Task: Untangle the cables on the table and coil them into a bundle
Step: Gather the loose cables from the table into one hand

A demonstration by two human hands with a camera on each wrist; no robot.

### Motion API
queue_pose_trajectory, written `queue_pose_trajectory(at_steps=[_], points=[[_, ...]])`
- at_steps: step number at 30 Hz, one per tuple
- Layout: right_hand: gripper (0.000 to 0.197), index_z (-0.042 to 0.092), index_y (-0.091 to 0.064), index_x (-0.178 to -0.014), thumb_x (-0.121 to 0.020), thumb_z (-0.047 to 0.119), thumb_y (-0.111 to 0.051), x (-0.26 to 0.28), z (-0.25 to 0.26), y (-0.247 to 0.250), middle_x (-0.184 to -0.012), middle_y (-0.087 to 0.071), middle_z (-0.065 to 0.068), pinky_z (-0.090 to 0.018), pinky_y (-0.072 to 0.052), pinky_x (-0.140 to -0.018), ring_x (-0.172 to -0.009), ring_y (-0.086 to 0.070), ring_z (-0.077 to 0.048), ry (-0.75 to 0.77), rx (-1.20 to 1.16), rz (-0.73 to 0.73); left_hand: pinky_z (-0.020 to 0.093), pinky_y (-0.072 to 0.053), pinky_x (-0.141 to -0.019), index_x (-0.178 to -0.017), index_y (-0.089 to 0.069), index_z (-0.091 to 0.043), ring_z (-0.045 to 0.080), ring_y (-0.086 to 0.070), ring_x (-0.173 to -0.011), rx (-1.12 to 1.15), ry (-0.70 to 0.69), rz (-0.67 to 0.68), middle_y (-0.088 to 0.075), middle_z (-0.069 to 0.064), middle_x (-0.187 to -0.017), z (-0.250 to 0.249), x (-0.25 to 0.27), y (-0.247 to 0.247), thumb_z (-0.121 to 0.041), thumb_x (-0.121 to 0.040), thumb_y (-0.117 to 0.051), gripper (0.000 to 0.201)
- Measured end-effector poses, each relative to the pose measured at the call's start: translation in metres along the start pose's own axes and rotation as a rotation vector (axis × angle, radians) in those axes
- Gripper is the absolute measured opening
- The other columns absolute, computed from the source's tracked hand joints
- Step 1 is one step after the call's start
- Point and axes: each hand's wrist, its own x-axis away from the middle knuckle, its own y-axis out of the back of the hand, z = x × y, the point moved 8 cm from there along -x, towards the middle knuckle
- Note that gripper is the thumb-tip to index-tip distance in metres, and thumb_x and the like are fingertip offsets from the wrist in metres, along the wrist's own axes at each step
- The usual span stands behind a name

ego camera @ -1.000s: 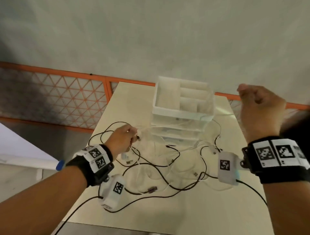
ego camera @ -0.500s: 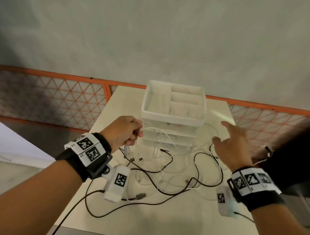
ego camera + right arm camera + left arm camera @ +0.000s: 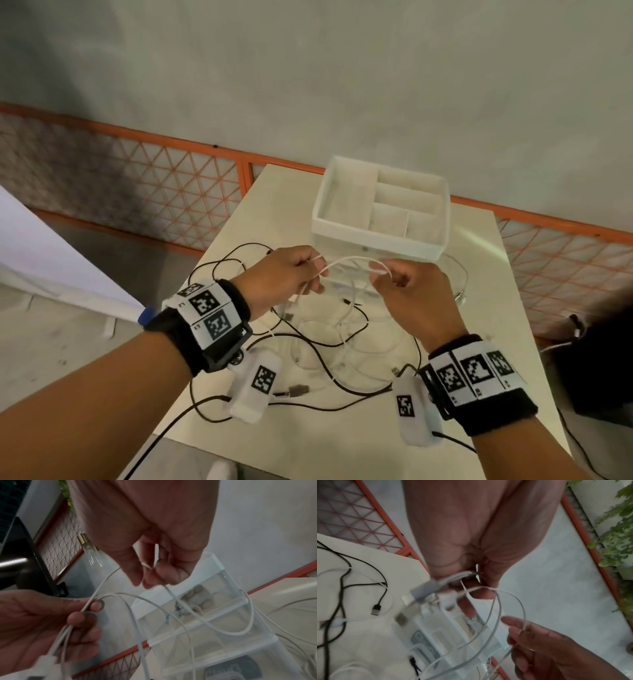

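Both hands are pinching the white cable (image 3: 346,262), left hand (image 3: 281,277) at 9 o'clock, right hand (image 3: 411,294) at 3, its span lying left-right before the clear drawer organizer (image 3: 380,236), above tangled black cables (image 3: 329,363).

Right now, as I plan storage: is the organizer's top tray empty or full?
Empty. The head view shows the top tray with bare compartments; the cables lie on the table.
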Motion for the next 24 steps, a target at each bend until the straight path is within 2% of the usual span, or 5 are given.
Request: queue_pose_trajectory(at_steps=[3, 7, 12, 19, 24], points=[[0.064, 0.047, -0.05, -0.136, -0.081, 0.027, -0.077, 0.001, 0.013, -0.027, -0.106, -0.05, 0.009, -0.011, -0.041, -0.07, -0.073, -0.054, -0.002, -0.026, -0.029, 0.176, 0.018, -0.044, -0.056, -0.099, -0.065, -0.001, 0.013, -0.052, -0.06, -0.003, -0.03, 0.022, -0.046, 0.003, -0.066, -0.004, 0.003, 0.002, -0.019, -0.103, -0.047, 0.026], [0.006, 0.034, -0.071, -0.089, -0.084, 0.036, -0.074, 0.007, 0.031, -0.073, -0.061, -0.062, 0.02, -0.009, -0.037, -0.053, -0.053, -0.054, 0.002, 0.032, 0.007, 0.33, 0.02, -0.031, -0.049, -0.089, -0.073, -0.009, 0.01, -0.036, -0.047, -0.205, -0.09, 0.049, -0.041, -0.004, -0.053, -0.02, 0.011, 0.011, -0.041, -0.099, -0.051, 0.04], [0.027, 0.024, -0.073, -0.071, -0.084, 0.048, -0.073, 0.013, -0.04, -0.094, -0.079, -0.07, 0.004, -0.028, -0.049, -0.074, -0.084, -0.066, -0.015, -0.214, 0.325, 0.536, 0.012, -0.029, -0.044, -0.065, -0.073, -0.026, 0.003, -0.037, -0.039, -0.247, -0.111, 0.058, -0.046, -0.017, -0.042, -0.025, 0.023, 0.056, -0.034, -0.1, -0.052, 0.041], [0.01, 0.019, -0.073, -0.082, -0.088, 0.027, -0.073, 0.004, -0.012, -0.006, -0.068, -0.065, 0.006, -0.004, -0.036, -0.059, -0.055, -0.055, -0.005, 0.062, 0.179, -0.498, 0.018, -0.05, -0.056, -0.086, -0.077, -0.02, 0.01, -0.063, -0.062, -0.553, 0.194, 0.23, -0.069, -0.003, -0.069, 0.069, 0.018, 0.063, -0.016, -0.096, -0.056, 0.023], [0.011, 0.031, -0.075, -0.097, -0.087, 0.027, -0.07, 0.017, -0.087, -0.064, -0.102, -0.075, 0.006, -0.03, -0.05, -0.09, -0.1, -0.068, -0.019, -0.379, 0.208, -0.101, 0.022, -0.051, -0.062, -0.075, -0.067, -0.023, 0.016, -0.064, -0.074, -0.615, 0.165, 0.105, -0.073, 0.0, -0.092, 0.083, 0.003, 0.075, -0.009, -0.094, -0.049, 0.03]])
